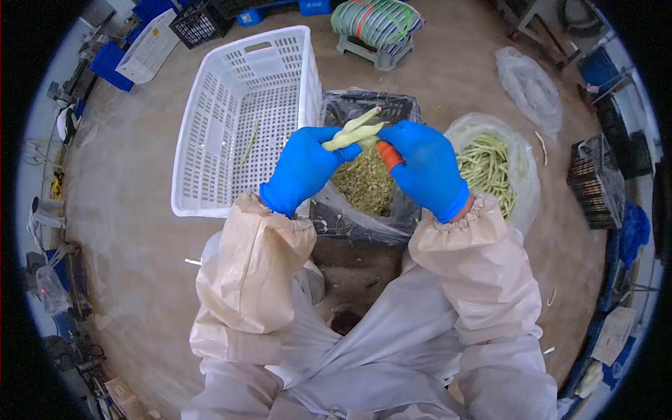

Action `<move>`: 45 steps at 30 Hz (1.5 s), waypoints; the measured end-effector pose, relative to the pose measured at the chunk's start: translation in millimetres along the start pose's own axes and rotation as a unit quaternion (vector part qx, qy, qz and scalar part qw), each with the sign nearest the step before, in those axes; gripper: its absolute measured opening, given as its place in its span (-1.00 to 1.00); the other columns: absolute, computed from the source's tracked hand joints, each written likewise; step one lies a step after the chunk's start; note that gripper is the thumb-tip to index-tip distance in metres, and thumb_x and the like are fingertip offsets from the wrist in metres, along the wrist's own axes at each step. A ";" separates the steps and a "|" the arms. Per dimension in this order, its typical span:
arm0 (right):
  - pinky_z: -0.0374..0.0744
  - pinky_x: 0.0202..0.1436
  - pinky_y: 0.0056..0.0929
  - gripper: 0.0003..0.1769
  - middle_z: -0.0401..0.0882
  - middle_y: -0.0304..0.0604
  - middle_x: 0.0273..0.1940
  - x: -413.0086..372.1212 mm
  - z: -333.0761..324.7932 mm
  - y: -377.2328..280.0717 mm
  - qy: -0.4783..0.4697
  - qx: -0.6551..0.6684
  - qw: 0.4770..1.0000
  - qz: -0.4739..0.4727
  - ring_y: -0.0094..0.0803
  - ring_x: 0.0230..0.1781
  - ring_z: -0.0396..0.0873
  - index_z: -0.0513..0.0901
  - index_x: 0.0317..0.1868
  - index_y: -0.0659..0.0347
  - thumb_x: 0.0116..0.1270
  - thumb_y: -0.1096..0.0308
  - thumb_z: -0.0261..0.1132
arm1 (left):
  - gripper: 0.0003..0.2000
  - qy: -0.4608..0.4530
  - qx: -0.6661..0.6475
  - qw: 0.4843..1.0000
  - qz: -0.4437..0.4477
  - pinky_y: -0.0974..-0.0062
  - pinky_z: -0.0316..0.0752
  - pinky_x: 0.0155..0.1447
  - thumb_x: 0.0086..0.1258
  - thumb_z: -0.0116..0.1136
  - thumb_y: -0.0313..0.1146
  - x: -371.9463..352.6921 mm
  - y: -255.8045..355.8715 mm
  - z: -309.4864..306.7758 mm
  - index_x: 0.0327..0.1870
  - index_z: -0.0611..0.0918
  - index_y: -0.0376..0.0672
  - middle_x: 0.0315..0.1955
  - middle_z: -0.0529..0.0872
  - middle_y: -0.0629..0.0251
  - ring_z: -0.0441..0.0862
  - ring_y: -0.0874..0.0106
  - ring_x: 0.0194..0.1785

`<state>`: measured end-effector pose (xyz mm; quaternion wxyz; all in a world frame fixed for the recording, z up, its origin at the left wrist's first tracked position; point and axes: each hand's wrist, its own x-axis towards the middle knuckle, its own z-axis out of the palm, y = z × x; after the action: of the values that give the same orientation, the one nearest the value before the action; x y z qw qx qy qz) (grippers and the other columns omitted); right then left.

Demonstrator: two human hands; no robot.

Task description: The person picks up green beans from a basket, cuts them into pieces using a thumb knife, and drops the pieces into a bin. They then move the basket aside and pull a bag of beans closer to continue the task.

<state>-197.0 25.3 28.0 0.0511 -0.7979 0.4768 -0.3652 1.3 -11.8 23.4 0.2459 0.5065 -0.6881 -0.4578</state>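
In a blue glove, my left hand (301, 168) is closed on several pale green bean pods (355, 131) above a black crate. My right hand (428, 168), also gloved in blue, holds a small tool with an orange handle (390, 155), and its fingertips are at the right end of the pods. Whatever blade the tool has is hidden. Below both hands, the black crate (402, 105), lined with clear plastic, contains small green trimmings (367, 183). A clear bag of green beans (484, 168) stands to the right of my right hand.
A large white perforated basket (189, 161) at the left has one bean (249, 142) in it. Behind the crate, a grey stool (381, 59) bears a green-wrapped bundle (374, 24). Crumpled plastic (530, 87) and a black crate (595, 182) are at the right.
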 end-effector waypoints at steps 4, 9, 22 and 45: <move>0.48 -0.36 -0.16 -0.85 0.51 -0.02 -0.41 0.0 1.7 1.1 -0.009 0.023 1.000 -0.004 -0.06 -0.42 0.52 0.56 -0.29 0.22 0.08 0.43 0.24 | -0.70 -0.019 0.000 1.000 -0.019 0.63 0.39 -0.06 0.24 0.24 -0.38 -0.5 1.1 -3.7 0.01 0.63 -0.20 -0.27 0.71 0.34 0.48 0.66 -0.22; 0.50 -0.38 -0.19 -0.85 0.53 0.01 -0.42 -3.3 7.3 3.1 -0.002 0.003 1.000 0.011 -0.06 -0.44 0.53 0.56 -0.29 0.26 0.09 0.45 0.22 | -0.69 -0.042 0.003 0.999 0.016 0.56 0.39 -0.16 0.21 0.27 -0.33 0.0 -0.6 -1.5 -0.03 0.64 -0.20 -0.40 0.68 0.29 0.49 0.60 -0.32; 0.56 -0.23 -0.23 -0.72 0.63 0.04 -0.32 -29.6 36.1 60.0 -0.264 -0.180 0.928 0.192 0.05 -0.37 0.57 0.62 -0.16 0.27 0.09 0.37 0.26 | -0.68 0.183 -0.459 0.863 0.106 0.67 0.35 -0.40 0.42 0.01 -0.26 -0.2 7.2 -45.2 0.03 0.50 -0.31 -0.18 0.65 0.07 0.41 0.62 -0.50; 0.51 -0.33 -0.17 -0.85 0.57 -0.02 -0.34 0.5 -3.0 11.4 0.030 -0.030 0.996 0.073 -0.03 -0.37 0.56 0.60 -0.27 0.14 0.11 0.40 0.23 | -0.71 0.196 -0.047 0.972 -0.119 0.52 0.42 -0.51 0.23 0.23 -0.30 4.2 -8.8 -15.9 -0.12 0.60 -0.31 -0.38 0.65 0.10 0.58 0.46 -0.59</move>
<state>-207.0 19.5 25.5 0.0389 -0.7510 0.5456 -0.3698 16.7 -22.3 22.5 0.3437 0.6525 -0.5385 -0.4076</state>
